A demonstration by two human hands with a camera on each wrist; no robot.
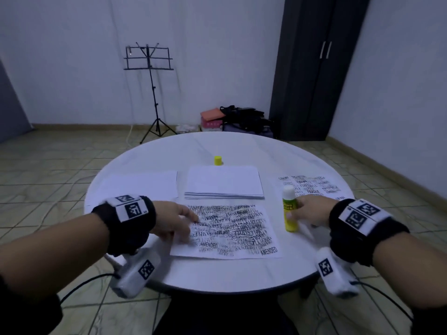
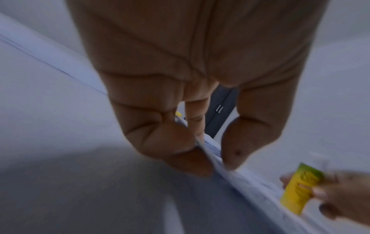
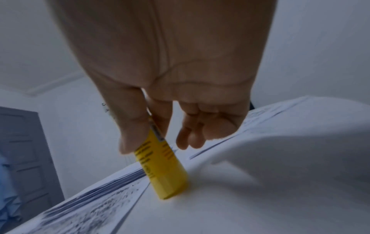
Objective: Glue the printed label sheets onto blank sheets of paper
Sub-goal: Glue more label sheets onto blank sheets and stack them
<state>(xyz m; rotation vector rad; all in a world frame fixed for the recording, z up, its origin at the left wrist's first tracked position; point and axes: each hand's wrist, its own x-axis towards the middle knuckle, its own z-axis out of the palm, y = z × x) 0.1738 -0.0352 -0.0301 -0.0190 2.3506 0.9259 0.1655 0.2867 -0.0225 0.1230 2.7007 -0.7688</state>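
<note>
A printed label sheet [image 1: 232,230] covered in black text lies at the front middle of the round white table [image 1: 217,272]. My left hand [image 1: 191,226] is at its left edge, and in the left wrist view the fingers [image 2: 180,150] and thumb pinch that edge [image 2: 212,152]. My right hand [image 1: 297,213] grips a yellow glue stick [image 1: 289,211], which stands upright on the table just right of the sheet, its white top bare. In the right wrist view its base [image 3: 170,177] touches the tabletop. The yellow cap [image 1: 218,160] stands at the back.
A stack of blank sheets [image 1: 223,182] lies behind the printed sheet, and a single blank sheet [image 1: 140,187] sits to its left. More printed label sheets [image 1: 312,187] lie at the right. Beyond the table are a music stand [image 1: 150,68], bags on the floor and a dark wardrobe [image 1: 314,68].
</note>
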